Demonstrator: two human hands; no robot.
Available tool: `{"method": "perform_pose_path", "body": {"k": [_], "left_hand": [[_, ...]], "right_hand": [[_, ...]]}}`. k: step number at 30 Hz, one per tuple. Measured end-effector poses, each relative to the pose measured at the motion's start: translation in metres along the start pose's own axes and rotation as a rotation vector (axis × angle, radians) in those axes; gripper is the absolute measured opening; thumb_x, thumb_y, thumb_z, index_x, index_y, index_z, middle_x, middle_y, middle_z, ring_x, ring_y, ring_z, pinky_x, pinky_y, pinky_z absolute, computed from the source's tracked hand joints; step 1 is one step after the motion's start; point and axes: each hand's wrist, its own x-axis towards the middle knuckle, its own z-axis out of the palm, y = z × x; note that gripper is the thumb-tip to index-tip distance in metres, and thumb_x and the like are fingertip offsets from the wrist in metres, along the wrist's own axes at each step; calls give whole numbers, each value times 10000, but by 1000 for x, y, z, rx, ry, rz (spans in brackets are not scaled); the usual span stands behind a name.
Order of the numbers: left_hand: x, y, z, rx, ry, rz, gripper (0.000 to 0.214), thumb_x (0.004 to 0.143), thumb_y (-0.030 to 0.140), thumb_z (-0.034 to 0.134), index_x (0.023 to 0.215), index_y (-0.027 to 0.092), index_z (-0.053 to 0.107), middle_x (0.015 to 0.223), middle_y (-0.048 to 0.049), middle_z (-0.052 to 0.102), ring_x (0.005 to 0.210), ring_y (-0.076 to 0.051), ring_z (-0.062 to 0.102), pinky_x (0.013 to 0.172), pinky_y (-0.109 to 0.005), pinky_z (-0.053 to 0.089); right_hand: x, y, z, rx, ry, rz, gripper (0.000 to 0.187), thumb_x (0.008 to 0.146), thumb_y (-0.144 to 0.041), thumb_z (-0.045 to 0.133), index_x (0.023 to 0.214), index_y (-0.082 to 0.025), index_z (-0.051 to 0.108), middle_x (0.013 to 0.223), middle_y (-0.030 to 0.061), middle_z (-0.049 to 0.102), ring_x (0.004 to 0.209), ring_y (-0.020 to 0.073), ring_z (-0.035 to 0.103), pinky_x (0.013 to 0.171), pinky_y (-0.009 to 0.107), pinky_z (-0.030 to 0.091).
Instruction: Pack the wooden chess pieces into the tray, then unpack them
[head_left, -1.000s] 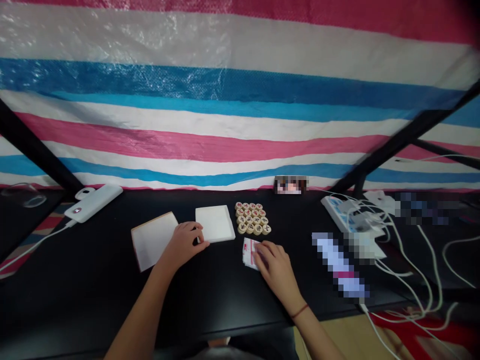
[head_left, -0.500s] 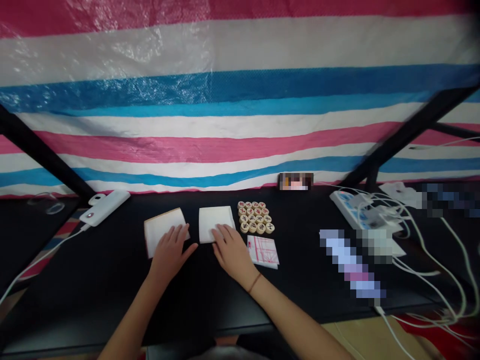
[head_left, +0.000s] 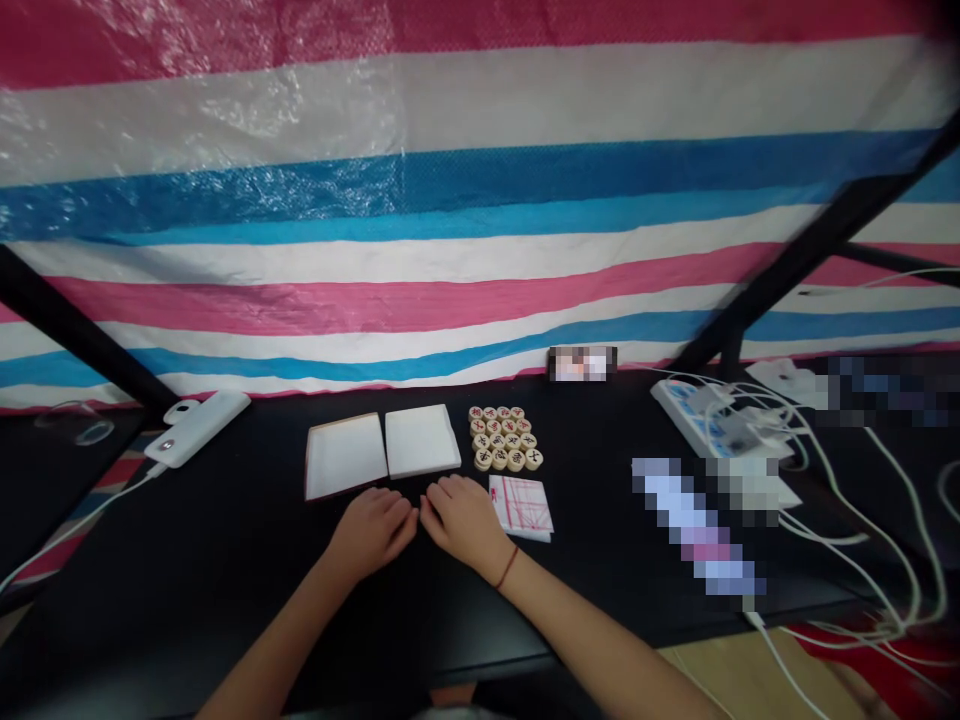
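Okay, both hands are empty and released, fingers loosely curled, resting on the black table top [head_left: 172, 590] with the fingertips almost meeting. Nothing is gripped. The right hand [head_left: 463, 520], with a red string [head_left: 508, 566] at the wrist, is nearest the folded paper sheet [head_left: 521, 507] printed with red lines, which lies just beside it to the right and slightly forward, its long axis running away from the person with a slight tilt. The left hand [head_left: 371, 532] sits just in front of the 2 white square pads, nearer the left pad [head_left: 345, 455]; the right pad [head_left: 422, 441] lies directly beside it. Round wooden xiangqi pieces [head_left: 506, 438] stand in a tight block beyond the right hand, right of the pads. Further out: white power bank [head_left: 196, 428], power strip [head_left: 694, 420], striped tarp [head_left: 480, 200].
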Motion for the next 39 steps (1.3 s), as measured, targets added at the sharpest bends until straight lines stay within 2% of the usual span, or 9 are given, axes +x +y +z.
{"method": "perform_pose_path", "body": {"k": [1,3,7,19,39], "left_hand": [[3,3,3,-24,-54,42,303,915,201,408,661,199,573,613,-20,591,602,-159,567,625,-291,445],[11,6,8,-73,-137,42,288,899,194,417,653,195,567,614,-16,601,582,-152,567,595,-278,427],[23,6,13,-123,-194,-78,274,890,225,432,657,193,572,622,-9,622,579,-140,579,558,-251,393],[20,8,17,-176,-131,-228,342,947,284,377,665,200,551,648,1,605,627,-139,583,584,-244,397],[18,8,15,-275,-142,-257,342,954,300,396,657,191,528,658,5,574,641,-140,561,594,-255,360]], "right_hand": [[-2,0,1,-10,-61,8,205,918,-212,463,779,-174,609,752,52,625,744,187,556,683,315,362],[-4,1,2,-17,-156,21,150,896,-200,495,803,-174,610,773,49,643,743,181,571,663,305,347],[0,5,2,7,-229,61,106,881,-200,515,845,-176,612,821,49,663,759,176,590,656,293,341],[1,11,4,120,-168,102,156,898,-191,512,757,-186,578,762,7,660,705,132,583,622,263,296],[0,13,5,169,-156,117,176,887,-201,537,713,-190,561,725,-9,634,687,125,560,616,268,268]]}}
